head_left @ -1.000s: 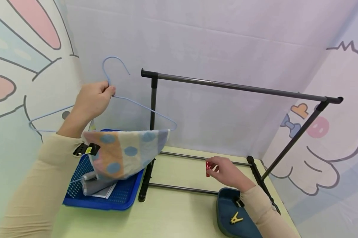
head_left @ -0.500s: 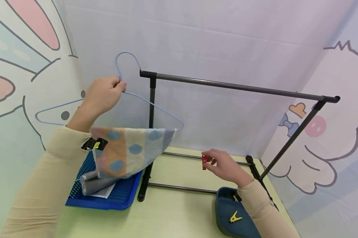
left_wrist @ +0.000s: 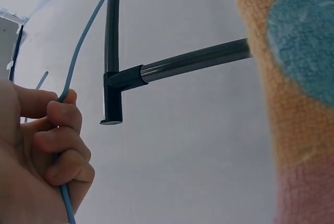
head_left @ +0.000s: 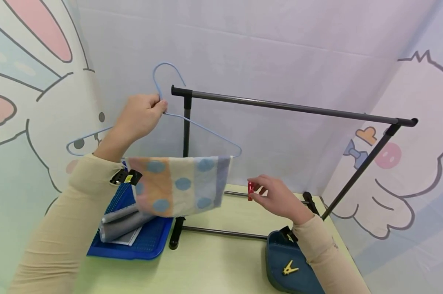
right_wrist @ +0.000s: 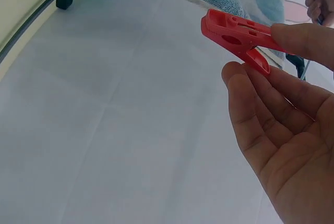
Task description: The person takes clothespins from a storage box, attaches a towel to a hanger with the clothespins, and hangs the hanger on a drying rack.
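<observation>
My left hand [head_left: 139, 116] grips a light blue wire hanger [head_left: 206, 129] just below its hook; in the left wrist view the fingers curl round the hanger wire [left_wrist: 78, 46]. A spotted towel [head_left: 182, 183] in orange, cream and blue hangs over the hanger's lower bar. The hook's tip is just above the left end of the rack's top rail [head_left: 280, 105], apart from it as far as I can tell. Right of the towel, my right hand [head_left: 276, 197] pinches a red clothespin [head_left: 250, 191] between thumb and fingers, also seen as a red clip [right_wrist: 235, 33] in the right wrist view.
A blue basket [head_left: 153, 251] at the left holds grey rolled cloth [head_left: 122, 226]. Front right, a dark teal bin [head_left: 271, 261] contains a yellow clothespin [head_left: 289, 268]. The black rack's lower bar [head_left: 225, 232] crosses the table between them.
The left hand has moved right with the hanger and towel, bringing the hook to the rack's left end. The towel faces the head camera more fully. My right hand has risen slightly leftward with the clothespin.
</observation>
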A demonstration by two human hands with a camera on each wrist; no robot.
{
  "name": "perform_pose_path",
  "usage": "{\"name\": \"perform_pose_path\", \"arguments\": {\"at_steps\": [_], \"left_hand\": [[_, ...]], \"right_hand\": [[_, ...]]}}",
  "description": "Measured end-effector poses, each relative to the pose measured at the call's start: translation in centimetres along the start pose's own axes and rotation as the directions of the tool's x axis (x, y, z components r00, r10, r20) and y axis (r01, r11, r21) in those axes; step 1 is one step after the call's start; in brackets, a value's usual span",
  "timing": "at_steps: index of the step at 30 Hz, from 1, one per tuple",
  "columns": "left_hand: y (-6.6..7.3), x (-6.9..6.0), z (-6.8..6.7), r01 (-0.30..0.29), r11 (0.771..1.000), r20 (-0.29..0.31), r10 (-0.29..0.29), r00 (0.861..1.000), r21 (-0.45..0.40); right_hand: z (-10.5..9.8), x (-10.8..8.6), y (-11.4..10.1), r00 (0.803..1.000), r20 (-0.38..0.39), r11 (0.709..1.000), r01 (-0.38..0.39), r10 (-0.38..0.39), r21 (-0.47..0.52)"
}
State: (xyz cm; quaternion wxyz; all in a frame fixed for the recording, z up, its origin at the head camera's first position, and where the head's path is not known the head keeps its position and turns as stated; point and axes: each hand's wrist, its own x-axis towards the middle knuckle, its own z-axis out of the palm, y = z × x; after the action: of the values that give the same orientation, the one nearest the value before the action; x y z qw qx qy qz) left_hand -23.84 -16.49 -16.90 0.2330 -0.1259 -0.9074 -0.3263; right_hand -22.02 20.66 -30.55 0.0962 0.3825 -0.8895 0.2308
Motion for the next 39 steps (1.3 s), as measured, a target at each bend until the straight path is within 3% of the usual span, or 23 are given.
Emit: {"name": "perform_pose_path", "arguments": {"at_steps": [13, 24, 39], "left_hand": [[1.2, 0.2, 2.3, -0.044, 0.998, 0.085, 0.048, 0.995, -0.041], [1.9, 0.4, 3.7, -0.071, 0.996, 0.143, 0.077, 0.987, -0.047], [2.6, 0.1, 5.1, -0.066, 0.99, 0.232, 0.094, 0.968, -0.129]], "right_hand": [[-1.2, 0.2, -0.3, 0.985, -0.127, 0.993, 0.116, -0.118, -0.026], [-1.6, 0.6, 0.0, 0.93, -0.29, 0.974, 0.226, -0.226, -0.033], [-2.0, 0.7, 0.3, 0.904, -0.358, 0.972, 0.218, -0.233, -0.084]]}}
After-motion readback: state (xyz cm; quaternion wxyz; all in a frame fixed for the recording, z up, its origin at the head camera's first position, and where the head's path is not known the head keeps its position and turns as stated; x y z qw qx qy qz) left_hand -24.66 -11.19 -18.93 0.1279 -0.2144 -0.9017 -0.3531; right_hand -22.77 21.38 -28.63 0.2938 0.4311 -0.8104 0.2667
